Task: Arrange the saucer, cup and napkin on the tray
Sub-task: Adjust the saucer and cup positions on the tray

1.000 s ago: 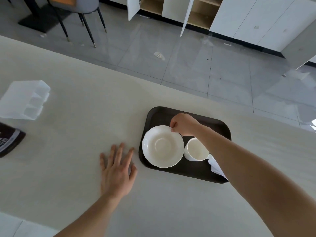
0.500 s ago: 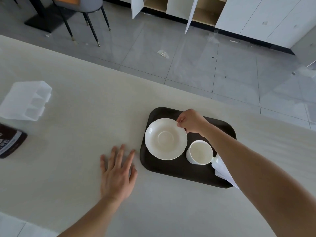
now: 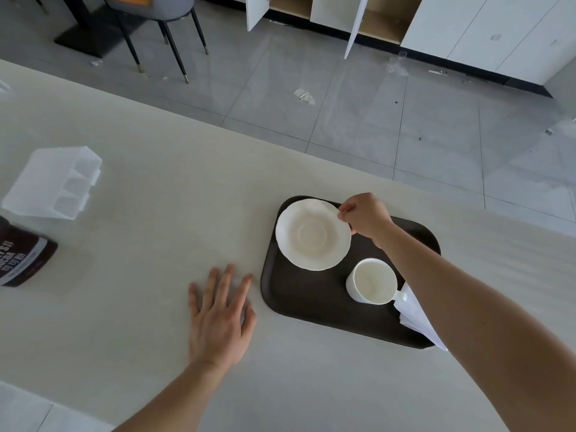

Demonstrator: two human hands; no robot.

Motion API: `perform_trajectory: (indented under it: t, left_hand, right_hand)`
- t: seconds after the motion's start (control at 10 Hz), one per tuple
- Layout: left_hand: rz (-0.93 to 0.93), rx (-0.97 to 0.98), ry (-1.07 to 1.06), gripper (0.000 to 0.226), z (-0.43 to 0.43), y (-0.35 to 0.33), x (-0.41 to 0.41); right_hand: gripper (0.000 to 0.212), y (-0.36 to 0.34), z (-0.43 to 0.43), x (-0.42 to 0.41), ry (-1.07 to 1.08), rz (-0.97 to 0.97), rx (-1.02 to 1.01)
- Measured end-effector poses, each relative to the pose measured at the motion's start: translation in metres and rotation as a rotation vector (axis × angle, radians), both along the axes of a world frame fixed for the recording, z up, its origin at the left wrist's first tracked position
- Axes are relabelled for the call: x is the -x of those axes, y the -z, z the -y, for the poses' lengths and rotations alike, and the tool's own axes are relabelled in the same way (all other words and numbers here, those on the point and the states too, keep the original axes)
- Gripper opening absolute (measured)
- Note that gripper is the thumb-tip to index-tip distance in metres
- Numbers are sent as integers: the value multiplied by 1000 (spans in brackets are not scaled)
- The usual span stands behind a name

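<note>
A dark brown tray (image 3: 305, 294) lies on the pale table. A white saucer (image 3: 312, 234) with a scalloped rim is at the tray's far left corner, and my right hand (image 3: 366, 217) pinches its right rim. An empty white cup (image 3: 372, 281) stands upright on the tray's right half, handle pointing right. A folded white napkin (image 3: 416, 318) lies at the tray's right near edge, partly hidden under my right forearm. My left hand (image 3: 219, 314) rests flat on the table just left of the tray, fingers spread, holding nothing.
A translucent plastic container (image 3: 53, 182) lies at the left of the table, with a dark brown packet (image 3: 21, 257) in front of it. The table's far edge runs diagonally behind the tray, with grey floor, a chair (image 3: 162, 23) and open white cabinets beyond.
My right hand has moved the saucer from the tray's near left toward the far left corner. The cup, napkin and left hand have stayed put.
</note>
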State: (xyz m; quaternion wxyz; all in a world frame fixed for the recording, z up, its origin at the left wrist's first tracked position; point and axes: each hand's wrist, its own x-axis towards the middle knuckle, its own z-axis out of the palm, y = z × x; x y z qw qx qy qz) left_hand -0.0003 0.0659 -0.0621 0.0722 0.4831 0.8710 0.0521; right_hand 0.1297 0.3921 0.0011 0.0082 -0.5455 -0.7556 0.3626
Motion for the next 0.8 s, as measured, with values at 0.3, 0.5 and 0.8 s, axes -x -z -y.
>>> perform_trajectory:
  t: [0.3,0.5,0.8]
  left_hand:
    - [-1,7,2,53,0,0,1]
    - [-4,2,2,54,-1,-1,0]
    - [-2,-6,3,54,0,-1,0]
  right_hand:
    - [8,1,-3,2,67,-33,28]
    - [10,4,-3,1,113,-49,52]
    - [11,4,-3,-1,236,-87,189]
